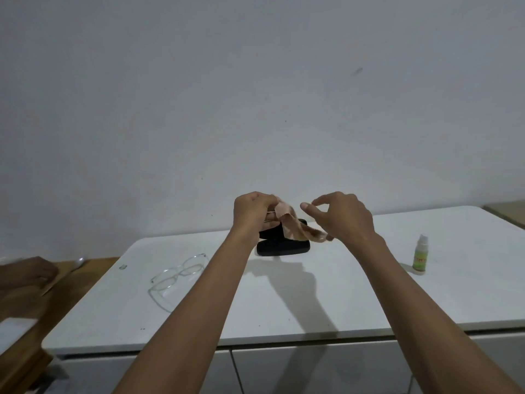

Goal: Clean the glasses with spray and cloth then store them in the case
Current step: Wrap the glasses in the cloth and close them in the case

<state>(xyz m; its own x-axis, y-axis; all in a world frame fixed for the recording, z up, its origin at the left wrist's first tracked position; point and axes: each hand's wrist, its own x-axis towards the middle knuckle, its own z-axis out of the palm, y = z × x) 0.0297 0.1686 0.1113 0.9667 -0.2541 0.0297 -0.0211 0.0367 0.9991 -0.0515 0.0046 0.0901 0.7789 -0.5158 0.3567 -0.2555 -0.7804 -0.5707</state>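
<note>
My left hand (255, 211) grips the upper end of a beige cloth (289, 223), raised above the table. The cloth runs diagonally down to the lower fingers of my right hand (341, 217), which seem to hold its other end; that hand's thumb and forefinger are apart and hold nothing. Directly behind and below the cloth lies the black glasses case (281, 248), open and partly hidden by my hands. The clear-framed glasses (179, 275) lie on the white table (284, 302) to the left, untouched. A small spray bottle (420, 257) with a green label stands upright at the right.
Another person's hand (27, 273) rests on a wooden surface (34, 308) left of the table. A plain wall stands close behind the table. The table's front edge runs above white cabinet doors (312, 371).
</note>
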